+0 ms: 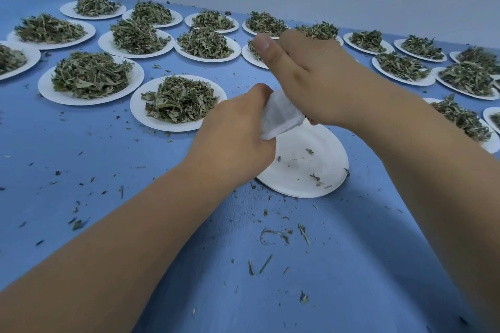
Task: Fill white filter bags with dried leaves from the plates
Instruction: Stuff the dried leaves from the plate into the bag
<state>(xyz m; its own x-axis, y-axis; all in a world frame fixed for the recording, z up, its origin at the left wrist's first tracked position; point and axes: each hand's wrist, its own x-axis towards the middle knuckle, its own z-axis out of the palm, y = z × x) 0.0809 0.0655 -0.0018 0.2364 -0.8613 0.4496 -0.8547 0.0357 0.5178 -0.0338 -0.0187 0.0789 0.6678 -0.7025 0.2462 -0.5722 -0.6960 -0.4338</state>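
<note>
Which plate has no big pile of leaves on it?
The plate under the white filter bag, nearest the person. It holds only a few crumbs; the other plates each carry a heap of dried leaves.

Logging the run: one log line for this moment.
left hand grips white filter bag | right hand against it, grasp unclear | paper plate beneath nearly empty

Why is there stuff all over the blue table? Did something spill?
Yes. Crumbs and stems of dried leaves lie scattered over the blue table, off the plates, thickest around the nearly bare plate in front. The left hand holds a white filter bag over that plate; the right hand is at its top.
</note>
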